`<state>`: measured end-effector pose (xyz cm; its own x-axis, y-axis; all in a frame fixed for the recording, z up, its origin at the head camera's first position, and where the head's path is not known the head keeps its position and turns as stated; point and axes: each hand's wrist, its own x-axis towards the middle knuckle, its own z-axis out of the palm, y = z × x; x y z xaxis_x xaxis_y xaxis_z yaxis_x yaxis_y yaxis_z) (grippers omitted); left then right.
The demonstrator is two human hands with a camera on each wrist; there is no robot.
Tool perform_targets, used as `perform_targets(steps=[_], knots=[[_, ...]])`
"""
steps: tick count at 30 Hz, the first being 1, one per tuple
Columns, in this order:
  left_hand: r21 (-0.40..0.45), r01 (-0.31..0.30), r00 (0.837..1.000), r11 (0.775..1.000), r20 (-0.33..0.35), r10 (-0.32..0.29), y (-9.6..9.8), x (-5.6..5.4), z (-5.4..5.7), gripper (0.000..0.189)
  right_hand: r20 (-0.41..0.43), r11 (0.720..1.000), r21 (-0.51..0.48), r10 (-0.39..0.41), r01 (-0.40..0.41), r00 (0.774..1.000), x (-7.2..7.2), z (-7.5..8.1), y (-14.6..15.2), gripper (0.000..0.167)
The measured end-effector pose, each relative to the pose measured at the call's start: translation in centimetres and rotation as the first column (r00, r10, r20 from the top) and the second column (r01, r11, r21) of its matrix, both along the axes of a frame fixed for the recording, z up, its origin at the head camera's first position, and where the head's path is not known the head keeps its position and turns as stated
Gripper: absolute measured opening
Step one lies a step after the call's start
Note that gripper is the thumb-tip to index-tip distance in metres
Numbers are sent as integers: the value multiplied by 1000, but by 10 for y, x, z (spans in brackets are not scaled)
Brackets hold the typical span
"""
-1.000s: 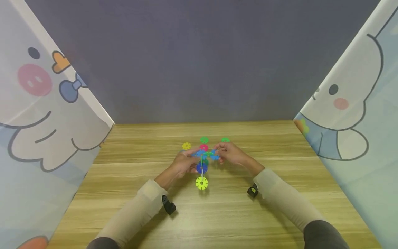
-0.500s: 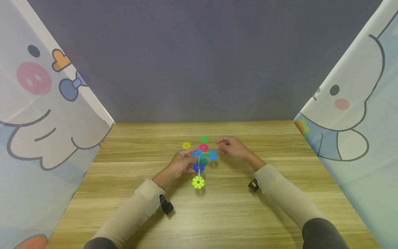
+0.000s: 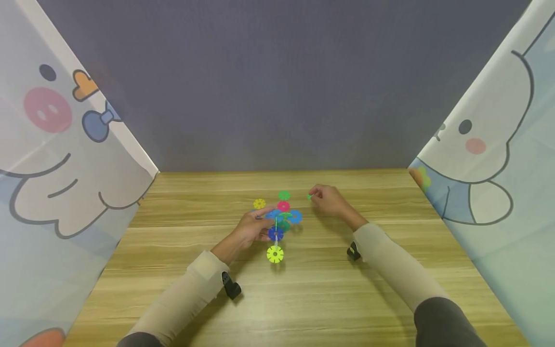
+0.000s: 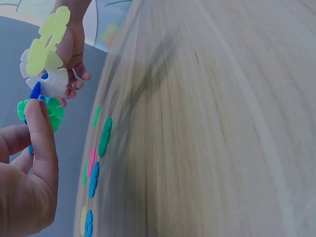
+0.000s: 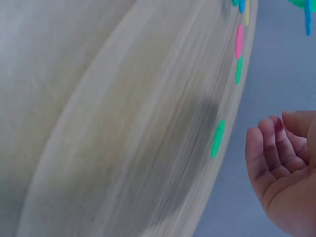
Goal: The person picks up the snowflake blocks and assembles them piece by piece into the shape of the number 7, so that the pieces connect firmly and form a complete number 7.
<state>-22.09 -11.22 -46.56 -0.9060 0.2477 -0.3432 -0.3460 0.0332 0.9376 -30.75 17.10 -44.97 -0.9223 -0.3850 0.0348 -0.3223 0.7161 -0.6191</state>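
In the head view my left hand point(image 3: 250, 227) pinches a joined build of slotted plastic snowflake discs, held above the table. A yellow disc point(image 3: 275, 254) is at its near end, followed by a white disc point(image 4: 53, 83), seen better in the left wrist view, and a dark blue disc point(image 3: 275, 234). A light blue disc point(image 3: 296, 217) forms its right side. My right hand point(image 3: 330, 200) has loosely bent fingers with nothing between them. It hovers over a loose green disc point(image 5: 217, 138), which lies flat on the table, apart from the fingers in the right wrist view.
Other loose discs lie on the wooden table point(image 3: 347, 299): a yellow disc point(image 3: 259, 203), a pink disc point(image 3: 284, 206), a green disc point(image 3: 284, 195) and a darker green one. A grey wall point(image 3: 282, 96) stands behind, with cartoon-printed panels at both sides.
My right hand has let go of the light blue disc on the build's right side and moved back and right to the loose green disc. The left hand and build have shifted slightly left.
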Motion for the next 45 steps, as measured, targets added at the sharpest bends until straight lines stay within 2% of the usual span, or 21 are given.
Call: perform_targets(steps=[4,9,14,20,26,31,45], knots=[[10,-5,1000,1000,6,5,0,0,-1,56,-4,1000,21,-2,2,1000,-4,-2,1,28],[20,-8,1000,1000,21,8,-1,1,-2,55,-24,996,86,-10,12,1000,-12,-11,2,28],[19,-5,1000,1000,14,5,0,1,-2,55,4,992,119,-35,34,999,-17,-18,2,37],[6,-10,1000,1000,17,9,0,1,-3,54,-2,982,185,-44,44,999,-21,-23,3,48],[9,-2,1000,1000,20,2,1,0,-2,54,-10,967,248,-49,50,999,-23,-26,2,47],[4,6,1000,1000,18,-6,1,-2,-2,54,-25,967,252,-43,48,999,-24,-26,0,42],[9,6,999,1000,31,-6,2,-2,-2,55,29,971,224,-96,87,995,-26,-28,1,45]])
